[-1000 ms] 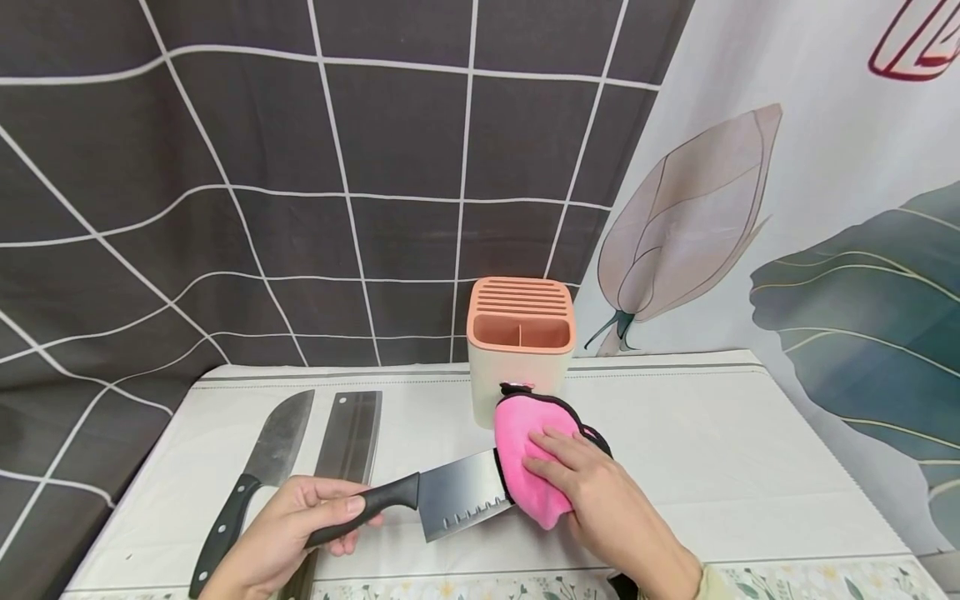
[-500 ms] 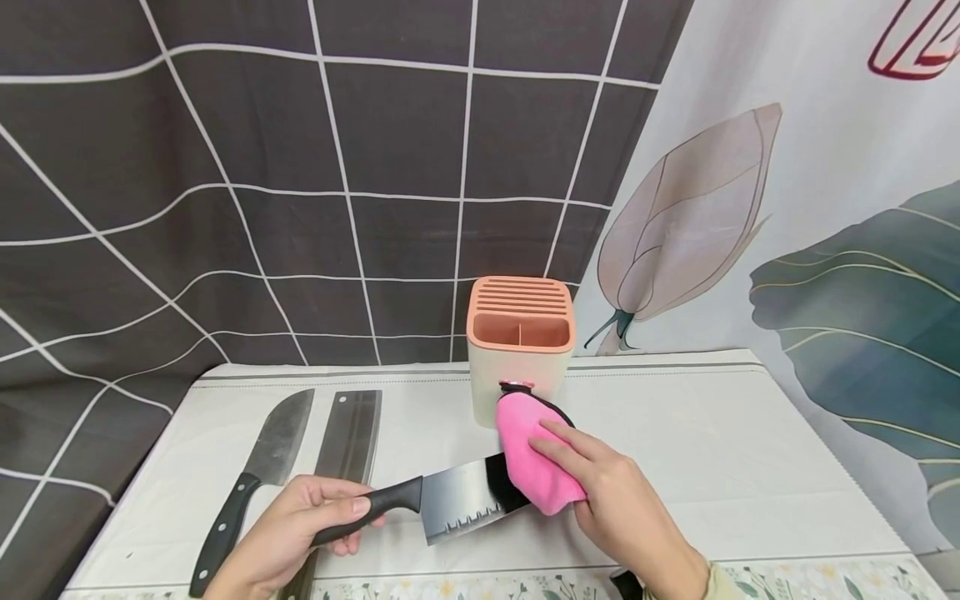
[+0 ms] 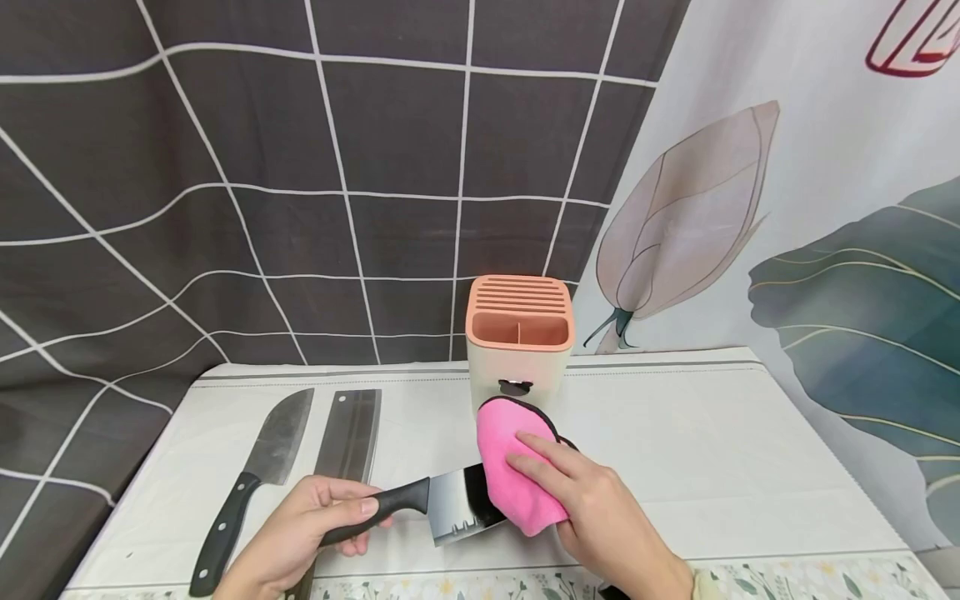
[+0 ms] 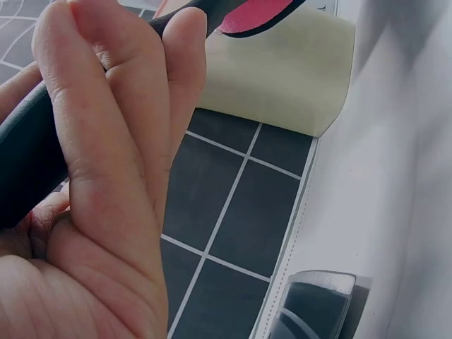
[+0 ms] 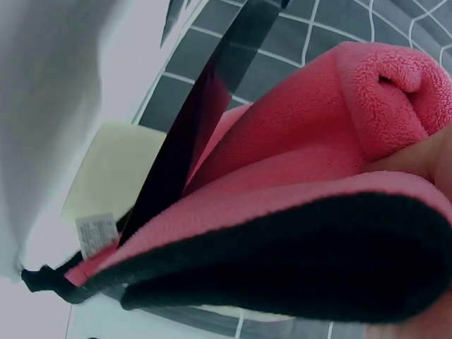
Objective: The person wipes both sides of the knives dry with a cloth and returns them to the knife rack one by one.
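Observation:
In the head view my left hand (image 3: 303, 533) grips the black handle of a kitchen knife (image 3: 448, 504) with a broad blade and several notches along its lower edge. The blade points right, held above the table. My right hand (image 3: 607, 517) holds a pink cloth (image 3: 517, 467) with black trim against the blade's far end, which the cloth hides. In the right wrist view the cloth (image 5: 304, 134) is folded about the blade (image 5: 176, 148), with one layer on each side. The left wrist view has my left fingers (image 4: 113, 120) curled round the handle.
A cream knife holder (image 3: 517, 367) with an orange slotted top stands behind the cloth. Left of my hands lie a black-handled knife (image 3: 279, 437) and a rectangular cleaver (image 3: 351, 433). All are on a white-covered table (image 3: 712, 467), with a dark gridded curtain (image 3: 405, 125) behind.
My right hand and the cloth first uncovered a little more blade, then shifted left and toward me. The knife in my left hand has moved slightly right. The holder's dark emblem now shows fully.

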Demonstrator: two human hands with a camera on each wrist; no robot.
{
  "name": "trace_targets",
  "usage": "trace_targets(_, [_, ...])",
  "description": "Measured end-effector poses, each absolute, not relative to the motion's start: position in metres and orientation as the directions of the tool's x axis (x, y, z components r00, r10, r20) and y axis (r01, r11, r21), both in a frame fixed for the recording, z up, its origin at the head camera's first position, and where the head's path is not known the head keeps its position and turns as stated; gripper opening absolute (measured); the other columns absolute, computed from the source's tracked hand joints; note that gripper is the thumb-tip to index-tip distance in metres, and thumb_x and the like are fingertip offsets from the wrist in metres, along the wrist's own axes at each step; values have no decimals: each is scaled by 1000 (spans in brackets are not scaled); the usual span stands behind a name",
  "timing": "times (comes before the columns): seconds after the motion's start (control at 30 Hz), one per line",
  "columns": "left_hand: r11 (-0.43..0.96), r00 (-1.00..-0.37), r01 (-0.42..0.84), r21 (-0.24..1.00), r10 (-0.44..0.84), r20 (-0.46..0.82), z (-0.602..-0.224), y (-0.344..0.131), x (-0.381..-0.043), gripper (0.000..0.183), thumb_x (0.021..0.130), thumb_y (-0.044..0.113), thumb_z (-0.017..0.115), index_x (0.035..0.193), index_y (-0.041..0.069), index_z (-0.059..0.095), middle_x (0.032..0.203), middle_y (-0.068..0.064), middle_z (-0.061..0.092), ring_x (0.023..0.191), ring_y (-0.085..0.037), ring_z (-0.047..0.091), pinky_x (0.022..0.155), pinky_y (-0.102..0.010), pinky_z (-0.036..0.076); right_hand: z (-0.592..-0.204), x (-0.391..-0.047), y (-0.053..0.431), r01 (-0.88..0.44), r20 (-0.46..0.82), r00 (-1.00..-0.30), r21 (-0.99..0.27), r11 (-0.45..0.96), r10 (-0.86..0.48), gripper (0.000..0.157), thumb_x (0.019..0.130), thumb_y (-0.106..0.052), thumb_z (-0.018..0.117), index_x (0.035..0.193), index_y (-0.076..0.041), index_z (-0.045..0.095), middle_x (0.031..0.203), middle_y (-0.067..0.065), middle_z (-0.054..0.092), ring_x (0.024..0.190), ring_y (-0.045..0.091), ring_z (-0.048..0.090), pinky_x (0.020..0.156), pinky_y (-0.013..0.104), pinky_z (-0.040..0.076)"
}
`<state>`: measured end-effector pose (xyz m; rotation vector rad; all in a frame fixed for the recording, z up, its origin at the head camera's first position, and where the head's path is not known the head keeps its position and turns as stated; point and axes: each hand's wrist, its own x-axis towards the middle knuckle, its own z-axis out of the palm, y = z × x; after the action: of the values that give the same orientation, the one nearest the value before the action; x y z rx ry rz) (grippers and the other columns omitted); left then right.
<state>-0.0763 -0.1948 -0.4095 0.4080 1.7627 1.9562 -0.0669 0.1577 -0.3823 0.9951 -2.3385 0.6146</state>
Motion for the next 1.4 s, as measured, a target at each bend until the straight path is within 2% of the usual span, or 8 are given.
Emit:
trace_targets(0.23, [-73, -843, -153, 986, 530, -92, -411, -189, -76, 31, 100, 4, 56, 109, -25, 61, 89, -11, 75, 63, -8, 66, 62, -24, 55, -383, -66, 152, -807, 655, -532, -200, 556, -536, 72, 65, 13, 45, 130, -11, 66, 137, 8, 61, 113, 25, 66, 91, 31, 54])
trace_targets(0.37, [-67, -847, -158, 985, 522, -100, -410, -187, -76, 31, 100, 4, 57, 108, -25, 62, 88, -11, 75, 63, -8, 65, 62, -25, 56, -383, -65, 144, -862, 758, -416, -152, 484, -502, 42, 95, -2, 41, 127, -6, 67, 134, 15, 62, 115, 27, 64, 104, 29, 46])
trace_targets(0.43, [-65, -849, -156, 986, 518, -100, -410, -185, -76, 31, 100, 5, 57, 109, -24, 62, 88, -11, 75, 63, -9, 66, 62, -25, 56, -382, -65, 138, -890, 808, -344, -117, 441, -478, 33, 104, -13, 43, 124, -3, 68, 131, 18, 62, 115, 30, 64, 106, 30, 45])
trace_targets(0.53, [-69, -849, -148, 987, 521, -91, -411, -184, -76, 31, 100, 4, 57, 110, -24, 62, 89, -12, 76, 63, -9, 66, 61, -25, 56, -381, -65, 129, -917, 849, -257, -65, 393, -461, 30, 104, -21, 54, 119, 0, 69, 126, 22, 64, 112, 33, 65, 102, 33, 49])
trace_targets(0.67, [-81, -846, -144, 986, 527, -81, -411, -182, -76, 30, 100, 4, 56, 111, -24, 62, 90, -12, 76, 63, -9, 66, 61, -25, 56, -381, -64, 120, -921, 854, -209, -8, 390, -476, 29, 103, -25, 58, 116, -1, 70, 122, 22, 66, 106, 33, 68, 98, 35, 51])
trace_targets(0.87, [-71, -847, -165, 984, 522, -104, -410, -181, -76, 30, 100, 5, 57, 111, -22, 63, 90, -15, 76, 63, -9, 66, 60, -23, 55, -394, -61, 118, -927, 785, -230, 2, 374, -576, 31, 103, -24, 55, 124, -5, 67, 131, 22, 62, 116, 33, 64, 102, 40, 48])
trace_targets(1.13, [-58, -838, -182, 982, 532, -123, -410, -182, -76, 30, 100, 6, 58, 111, -21, 64, 92, -21, 74, 64, -9, 66, 59, -22, 54, -407, -57, 120, -915, 618, -341, -44, 402, -708, 70, 76, -40, 88, 135, -14, 62, 148, 12, 51, 133, 29, 52, 108, 41, 42])
trace_targets(1.4, [-50, -842, -189, 981, 522, -136, -409, -183, -76, 30, 100, 6, 59, 112, -21, 64, 92, -18, 75, 64, -9, 66, 61, -23, 54, -409, -57, 122, -884, 572, -379, 10, 468, -728, 70, 68, -31, 91, 132, -20, 64, 145, 6, 55, 133, 26, 52, 110, 42, 37])
